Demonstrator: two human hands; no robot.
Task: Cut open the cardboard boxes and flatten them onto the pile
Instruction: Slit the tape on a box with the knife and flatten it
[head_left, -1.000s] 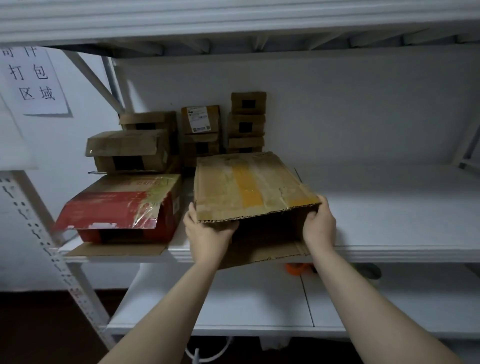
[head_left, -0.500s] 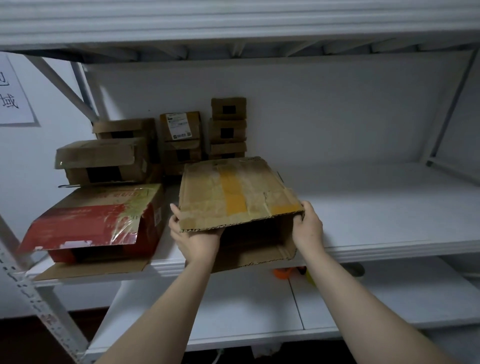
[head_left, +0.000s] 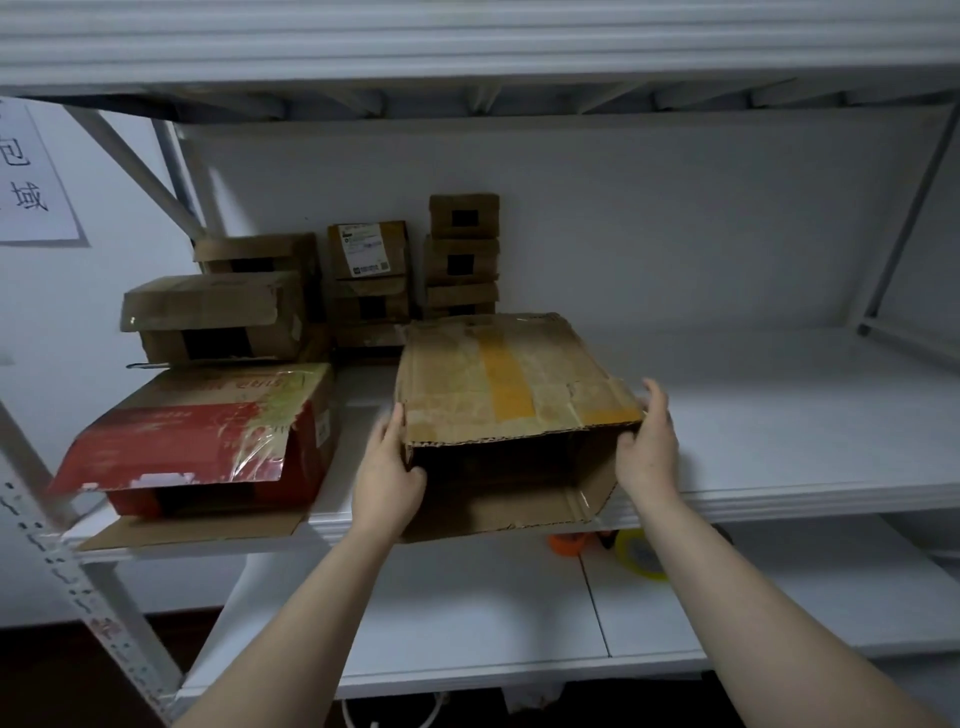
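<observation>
A brown cardboard box (head_left: 498, 384) with a strip of yellow tape lies on the white shelf (head_left: 779, 415), its open end facing me and its bottom flap hanging over the shelf's front edge. My left hand (head_left: 387, 473) grips the box's left front corner, thumb curled into the opening. My right hand (head_left: 649, 447) holds the right front corner, fingers along the outer side and thumb at the opening's edge.
A red box (head_left: 197, 441) with torn film lies open to the left. Several small brown boxes (head_left: 462, 254) are stacked at the back wall. On the lower shelf (head_left: 467, 623) sit an orange object (head_left: 566, 543) and a yellow tape roll (head_left: 641, 556). A slanted rack post (head_left: 78, 582) stands at left.
Both hands have kept hold of the brown box. The left thumb has come off the top edge and now curls in at the corner. The camera has swung slightly.
</observation>
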